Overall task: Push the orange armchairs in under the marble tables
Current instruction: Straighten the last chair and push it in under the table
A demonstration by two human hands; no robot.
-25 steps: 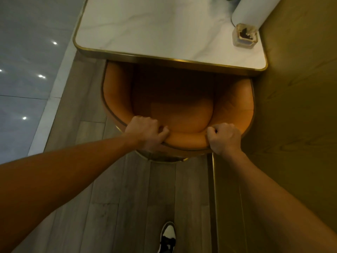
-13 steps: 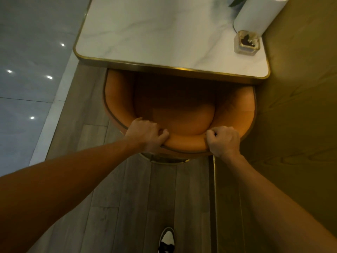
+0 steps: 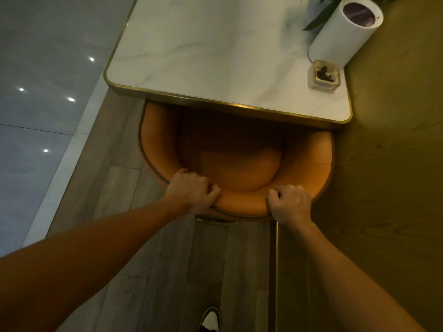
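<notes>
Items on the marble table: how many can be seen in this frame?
3, all at the table's far right end: a white cylinder, a small glass holder in front of it, and plant leaves behind, cut off by the frame edge.

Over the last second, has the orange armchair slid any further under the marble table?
Cannot tell. The orange armchair sits about as deep under the marble table edge as before; the head camera shifted, so small movement is unclear. Both hands, left hand and right hand, grip its back.

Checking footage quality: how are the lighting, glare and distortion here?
Head view: dim and warm; the orange armchair seat darkens under the marble table; ceiling-light spots glare on the glossy floor tiles; wide-angle bending stretches the forearms; left hand and right hand look sharp.
</notes>
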